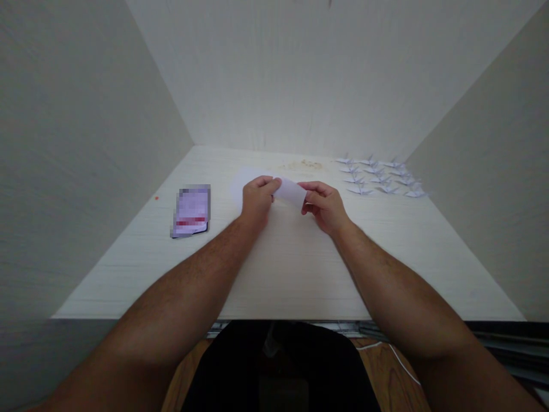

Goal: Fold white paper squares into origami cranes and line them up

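Observation:
Between my two hands a small piece of white paper (pixel 291 191) is held just above the table, bent in a slight curve. My left hand (pixel 258 198) pinches its left end, thumb on top. The right end sits between the thumb and fingers of my right hand (pixel 323 205). Behind and left of my left hand, more white paper (pixel 242 182) lies flat on the table, partly hidden by the hand. Several folded white paper cranes (pixel 377 176) stand in rows at the back right, apart from my right hand.
A blurred-out flat object with a dark edge, perhaps a phone (pixel 192 210), lies on the left of the white table (pixel 295 274). Near it is a small orange spot (pixel 156 198). Brownish marks (pixel 312 165) show at the back. Walls enclose the table's back and sides.

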`<state>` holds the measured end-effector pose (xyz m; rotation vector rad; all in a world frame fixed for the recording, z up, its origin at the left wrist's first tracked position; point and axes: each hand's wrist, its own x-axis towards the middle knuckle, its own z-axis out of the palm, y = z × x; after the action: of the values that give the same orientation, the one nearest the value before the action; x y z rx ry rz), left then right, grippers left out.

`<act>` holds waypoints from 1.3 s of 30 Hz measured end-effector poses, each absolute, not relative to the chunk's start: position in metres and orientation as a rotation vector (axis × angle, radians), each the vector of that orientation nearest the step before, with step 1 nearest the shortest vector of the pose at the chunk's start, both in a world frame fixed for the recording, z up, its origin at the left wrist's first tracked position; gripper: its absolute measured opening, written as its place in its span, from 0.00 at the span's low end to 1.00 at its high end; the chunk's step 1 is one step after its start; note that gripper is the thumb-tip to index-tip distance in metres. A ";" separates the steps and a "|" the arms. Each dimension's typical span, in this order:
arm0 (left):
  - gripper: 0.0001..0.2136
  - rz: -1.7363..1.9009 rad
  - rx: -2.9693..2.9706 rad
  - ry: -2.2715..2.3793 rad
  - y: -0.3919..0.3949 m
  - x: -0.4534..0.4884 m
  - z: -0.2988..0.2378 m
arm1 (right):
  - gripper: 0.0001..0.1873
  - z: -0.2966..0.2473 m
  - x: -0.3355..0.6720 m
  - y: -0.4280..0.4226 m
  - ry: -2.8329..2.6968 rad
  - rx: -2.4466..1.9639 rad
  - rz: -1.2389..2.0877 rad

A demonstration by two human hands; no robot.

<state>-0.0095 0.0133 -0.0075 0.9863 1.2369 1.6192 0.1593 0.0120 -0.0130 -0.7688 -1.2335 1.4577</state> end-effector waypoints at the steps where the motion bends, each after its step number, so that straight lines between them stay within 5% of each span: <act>1: 0.08 1.620 0.992 1.251 0.013 -0.009 -0.007 | 0.21 -0.013 0.159 0.012 -1.251 -0.752 1.456; 5: 0.08 1.589 1.077 1.315 0.008 -0.008 -0.004 | 0.27 -0.015 0.161 0.012 -1.341 -0.697 1.420; 12: 0.08 1.522 1.165 1.290 0.006 -0.007 -0.005 | 0.20 -0.013 0.160 0.011 -1.515 -0.833 1.270; 19: 0.10 1.395 1.270 1.212 0.005 -0.006 -0.007 | 0.31 -0.012 0.156 0.013 -1.362 -0.922 1.220; 39: 0.07 1.330 1.281 1.046 0.001 -0.004 -0.004 | 0.19 -0.009 0.155 0.012 -1.277 -1.022 1.196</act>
<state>-0.0036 0.0009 -0.0044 1.2812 1.0460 1.3299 0.1547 0.0123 -0.0086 -1.0220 -1.2771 1.1964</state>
